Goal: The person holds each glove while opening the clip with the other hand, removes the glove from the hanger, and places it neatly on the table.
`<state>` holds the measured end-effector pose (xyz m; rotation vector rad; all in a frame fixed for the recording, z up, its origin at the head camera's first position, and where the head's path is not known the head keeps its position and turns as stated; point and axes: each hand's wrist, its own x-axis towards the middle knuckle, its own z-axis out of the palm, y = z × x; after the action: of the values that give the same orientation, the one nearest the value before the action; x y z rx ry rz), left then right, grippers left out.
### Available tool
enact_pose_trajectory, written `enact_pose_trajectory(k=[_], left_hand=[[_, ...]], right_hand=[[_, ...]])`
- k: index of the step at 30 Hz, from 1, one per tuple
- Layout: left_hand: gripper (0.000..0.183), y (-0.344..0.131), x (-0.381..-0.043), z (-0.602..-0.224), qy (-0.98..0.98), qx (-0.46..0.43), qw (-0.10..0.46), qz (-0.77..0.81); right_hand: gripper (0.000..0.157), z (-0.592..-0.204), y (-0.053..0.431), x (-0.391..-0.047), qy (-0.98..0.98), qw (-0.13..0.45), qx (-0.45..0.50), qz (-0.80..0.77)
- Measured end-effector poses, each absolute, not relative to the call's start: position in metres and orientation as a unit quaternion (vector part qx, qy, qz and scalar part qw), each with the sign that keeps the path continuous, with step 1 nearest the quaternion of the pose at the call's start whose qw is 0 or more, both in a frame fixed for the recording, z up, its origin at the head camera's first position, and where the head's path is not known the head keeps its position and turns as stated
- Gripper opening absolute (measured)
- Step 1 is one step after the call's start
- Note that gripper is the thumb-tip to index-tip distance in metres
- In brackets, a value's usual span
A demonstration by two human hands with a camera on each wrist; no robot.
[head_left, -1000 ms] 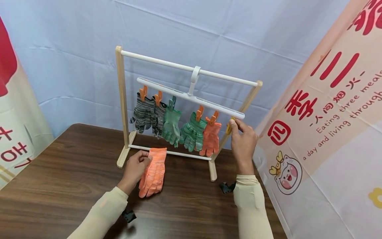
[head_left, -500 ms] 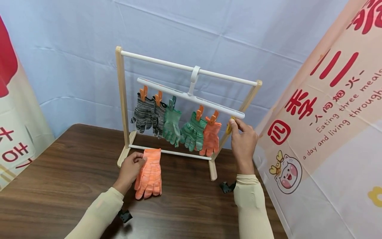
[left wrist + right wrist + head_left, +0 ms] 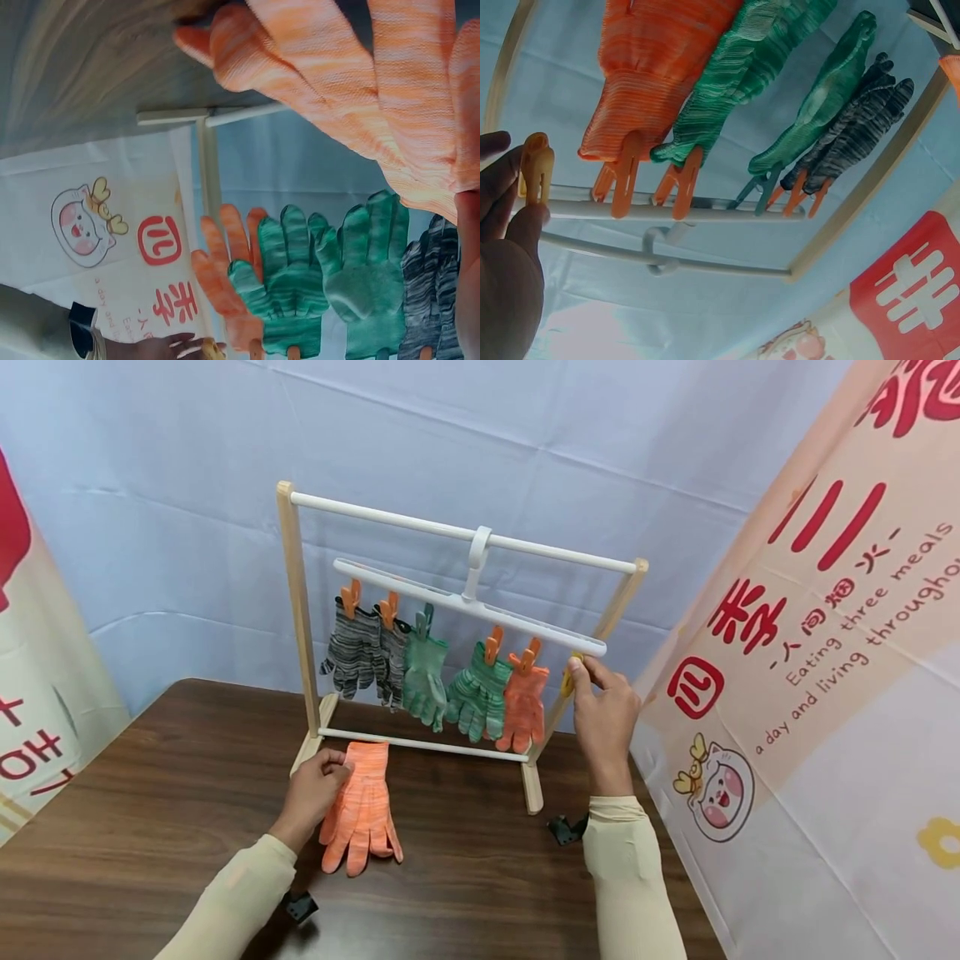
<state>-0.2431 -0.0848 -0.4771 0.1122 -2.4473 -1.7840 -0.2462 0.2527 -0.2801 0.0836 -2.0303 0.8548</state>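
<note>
Tabletop (image 3: 450,877), dark brown wood: back left corner at the middle left of the frame, left edge slanting to the lower left, right edge passing behind the right forearm to the lower right. A broad stretch of wood lies between the two forearms.

Rack (image 3: 294,602), pale wooden posts, white rods: stands toward the back, before a light blue curtain (image 3: 187,543). A printed banner (image 3: 817,643) closes in the right side; the right hand works near it.

Hanger (image 3: 405,582), white: hooked on the top rod, its right end tilted lower. Carries, left to right, two grey striped gloves (image 3: 354,652), one pale green glove (image 3: 425,681), one green striped glove (image 3: 480,697), one orange hung glove (image 3: 527,708). A gap separates the two green ones.

Left hand (image 3: 311,789), lower left of centre: thumb and fingers brought together, pinching one side of a glove near the cuff.

Right hand (image 3: 606,718), right of centre: thumb and fingertips closed on a yellow clip (image 3: 536,169) — just below the hanger's right end; whether the clip bites the hanger cannot be told.

Loose orange glove (image 3: 362,810): cuff uppermost, glove fingers pointing down, spreading below and to the right of the left hand's fingers — in front of the bottom rod, well apart from the yellow clip. Contact with the tabletop cannot be told.
</note>
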Motion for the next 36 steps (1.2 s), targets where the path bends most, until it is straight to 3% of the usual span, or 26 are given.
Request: enact_pose_trajectory(k=[16,36], left_hand=[[0.014,-0.099,-0.253,-0.496,-0.890,0.025,0.105,-0.443],[0.022,-0.109,-0.261,-0.500,-0.927,0.051,0.081,-0.363]], right_hand=[[0.030,-0.281,0.252,-0.249,-0.824,0.444,0.035,0.351],[0.021,-0.282,0.252,-0.248,-0.820,0.445,0.035,0.359]])
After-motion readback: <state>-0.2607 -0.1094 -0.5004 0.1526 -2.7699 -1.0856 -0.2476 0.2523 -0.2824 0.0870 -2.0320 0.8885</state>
